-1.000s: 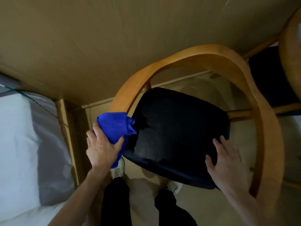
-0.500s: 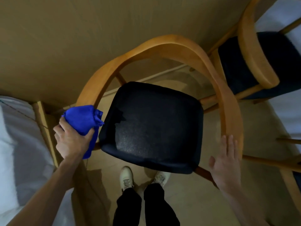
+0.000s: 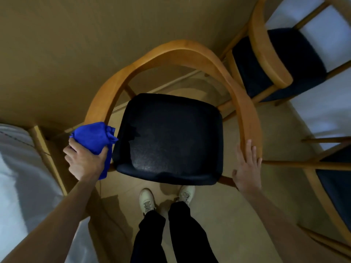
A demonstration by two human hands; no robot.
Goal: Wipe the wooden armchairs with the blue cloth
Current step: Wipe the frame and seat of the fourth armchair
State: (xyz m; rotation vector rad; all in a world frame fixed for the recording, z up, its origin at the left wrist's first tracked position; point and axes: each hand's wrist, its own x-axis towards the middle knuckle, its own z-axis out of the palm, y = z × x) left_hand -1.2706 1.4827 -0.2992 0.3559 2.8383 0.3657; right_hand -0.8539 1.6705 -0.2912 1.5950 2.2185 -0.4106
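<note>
A wooden armchair (image 3: 182,49) with a curved one-piece back and arm rail and a black seat stands right in front of me. My left hand (image 3: 83,161) grips the bunched blue cloth (image 3: 92,136) at the near end of the chair's left arm. My right hand (image 3: 247,166) lies with straight fingers on the near end of the right arm. A second armchair (image 3: 266,59) with a dark seat stands at the upper right. Part of a third chair (image 3: 321,188) shows at the right edge.
A beige wall (image 3: 76,44) runs close behind the chairs. A bed with white bedding (image 3: 17,177) and a wooden frame post (image 3: 45,154) fills the left side, close to my left hand. My legs and white shoes (image 3: 147,201) stand on the pale floor just before the seat.
My right hand moved from the front of the black seat out to the end of the right arm. The view shifted, bringing the other chairs into sight. The cloth stays at the left arm's end.
</note>
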